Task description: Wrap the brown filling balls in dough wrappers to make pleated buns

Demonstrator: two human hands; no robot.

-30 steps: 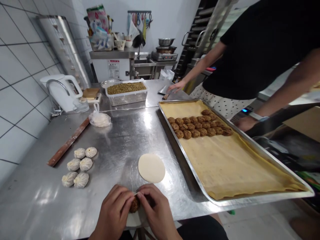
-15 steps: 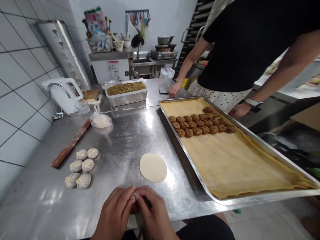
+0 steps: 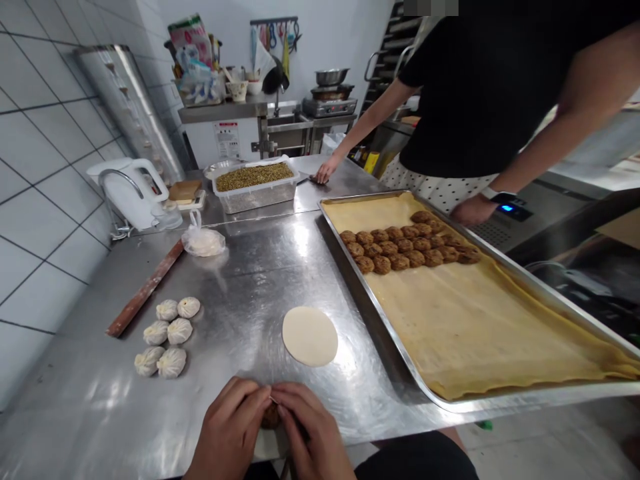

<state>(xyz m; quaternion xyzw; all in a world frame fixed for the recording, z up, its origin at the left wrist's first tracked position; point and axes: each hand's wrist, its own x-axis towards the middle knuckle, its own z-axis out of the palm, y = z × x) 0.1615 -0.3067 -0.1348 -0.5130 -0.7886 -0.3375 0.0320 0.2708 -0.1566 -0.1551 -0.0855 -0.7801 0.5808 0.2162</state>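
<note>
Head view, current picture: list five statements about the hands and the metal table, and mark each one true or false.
1. The left hand and right hand have their fingertips together above some brown filling. True.
2. The pleated buns number eight. False: there are six.
3. The flat dough round lies inside the tray. False: it lies on the metal table, to the left of the tray in the picture.
4. The rolling pin lies apart from the pleated buns. True.
5. The white kettle stands to the right of the plastic tub in the picture. False: it stands to the left of it.
</note>
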